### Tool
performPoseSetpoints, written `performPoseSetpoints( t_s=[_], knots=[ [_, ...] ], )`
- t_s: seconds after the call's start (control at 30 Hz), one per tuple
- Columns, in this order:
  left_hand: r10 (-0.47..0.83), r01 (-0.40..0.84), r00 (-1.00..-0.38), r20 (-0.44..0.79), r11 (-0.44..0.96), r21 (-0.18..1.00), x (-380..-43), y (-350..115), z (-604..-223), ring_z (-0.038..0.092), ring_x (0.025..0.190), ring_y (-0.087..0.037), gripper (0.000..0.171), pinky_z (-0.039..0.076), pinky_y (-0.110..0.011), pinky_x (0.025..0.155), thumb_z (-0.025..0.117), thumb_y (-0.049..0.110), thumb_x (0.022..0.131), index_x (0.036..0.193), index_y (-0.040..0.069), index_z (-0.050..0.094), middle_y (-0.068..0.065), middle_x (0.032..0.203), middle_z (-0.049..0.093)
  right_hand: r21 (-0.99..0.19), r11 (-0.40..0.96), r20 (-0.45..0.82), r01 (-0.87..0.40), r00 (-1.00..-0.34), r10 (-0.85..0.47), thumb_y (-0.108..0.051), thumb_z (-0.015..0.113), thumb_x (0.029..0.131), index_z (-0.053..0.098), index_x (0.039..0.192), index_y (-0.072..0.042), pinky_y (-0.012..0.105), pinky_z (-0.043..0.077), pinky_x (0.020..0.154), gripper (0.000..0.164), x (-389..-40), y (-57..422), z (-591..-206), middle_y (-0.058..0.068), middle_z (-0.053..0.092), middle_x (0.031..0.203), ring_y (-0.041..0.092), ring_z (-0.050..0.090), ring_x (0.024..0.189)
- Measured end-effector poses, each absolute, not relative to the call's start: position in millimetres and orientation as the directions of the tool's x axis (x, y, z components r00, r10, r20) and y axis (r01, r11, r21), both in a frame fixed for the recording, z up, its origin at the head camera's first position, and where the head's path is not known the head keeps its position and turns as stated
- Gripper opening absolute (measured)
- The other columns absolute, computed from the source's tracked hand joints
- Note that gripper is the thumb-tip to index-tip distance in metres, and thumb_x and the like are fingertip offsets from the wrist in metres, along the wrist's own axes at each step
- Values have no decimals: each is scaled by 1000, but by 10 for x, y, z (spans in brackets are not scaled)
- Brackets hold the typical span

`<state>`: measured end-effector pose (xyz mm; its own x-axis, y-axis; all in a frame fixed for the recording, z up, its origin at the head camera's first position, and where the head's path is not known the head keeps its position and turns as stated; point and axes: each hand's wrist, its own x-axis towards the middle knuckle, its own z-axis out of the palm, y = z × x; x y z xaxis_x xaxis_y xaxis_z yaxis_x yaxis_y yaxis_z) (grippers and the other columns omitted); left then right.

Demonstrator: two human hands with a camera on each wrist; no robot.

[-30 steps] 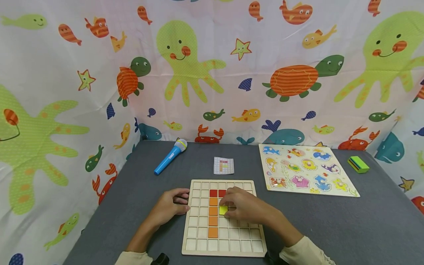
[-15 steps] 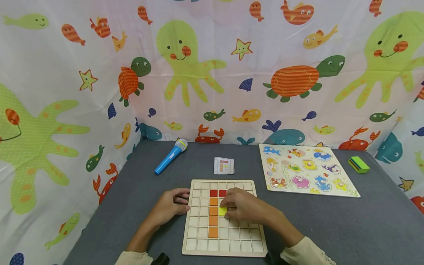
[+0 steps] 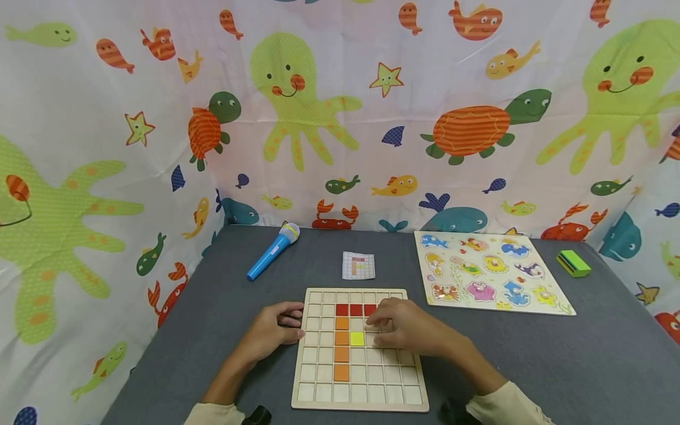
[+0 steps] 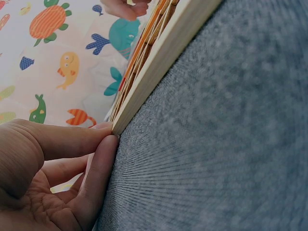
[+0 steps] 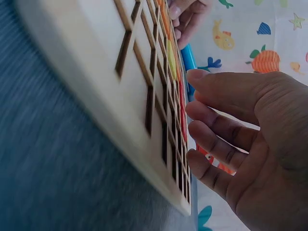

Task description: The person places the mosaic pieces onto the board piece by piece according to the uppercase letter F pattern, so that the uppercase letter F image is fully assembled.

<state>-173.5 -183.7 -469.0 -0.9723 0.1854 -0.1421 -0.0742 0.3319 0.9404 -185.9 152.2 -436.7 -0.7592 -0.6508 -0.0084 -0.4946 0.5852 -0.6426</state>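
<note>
A wooden grid board point(image 3: 385, 392) lies flat on the grey table. Three red tiles point(image 3: 356, 310) sit in one of its upper rows, and several orange tiles point(image 3: 342, 354) run down a column below the leftmost red one. To the right of that column a yellow tile point(image 3: 357, 339) lies in its cell. My left hand point(image 3: 271, 333) holds the board's left edge, thumb and finger meeting at the rim in the left wrist view. Just right of the yellow tile, my right hand point(image 3: 411, 327) hovers over the board, fingers loosely bent and apart, nothing between them.
Behind the board lies a small card point(image 3: 358, 265) with a coloured grid pattern. A blue toy microphone point(image 3: 273, 251) lies back left. At back right are a sea-animal puzzle board point(image 3: 457, 289) and a green-topped striped block point(image 3: 574, 263). A printed cloth point(image 3: 329, 195) stands behind the table.
My right hand has let go of the yellow tile and shifted right, uncovering the tile and the third red tile. The left hand stays at the board's edge.
</note>
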Motion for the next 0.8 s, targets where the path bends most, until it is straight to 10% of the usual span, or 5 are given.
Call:
performPoseSetpoints(
  t_s=[0.8],
  knots=[
    [180,-77,-973,-145,339,938,-1739,-1831,-4705,68,106,-23,59,65,-36,78,83,-2,86,142,-2,63,-16,124,67,-547,692,-14,-470,-822,-569,-37,81,94,78,119,-23,42,57,96,29,-1636,2305,-4358,-13,69,116,11,61,108]
  ],
)
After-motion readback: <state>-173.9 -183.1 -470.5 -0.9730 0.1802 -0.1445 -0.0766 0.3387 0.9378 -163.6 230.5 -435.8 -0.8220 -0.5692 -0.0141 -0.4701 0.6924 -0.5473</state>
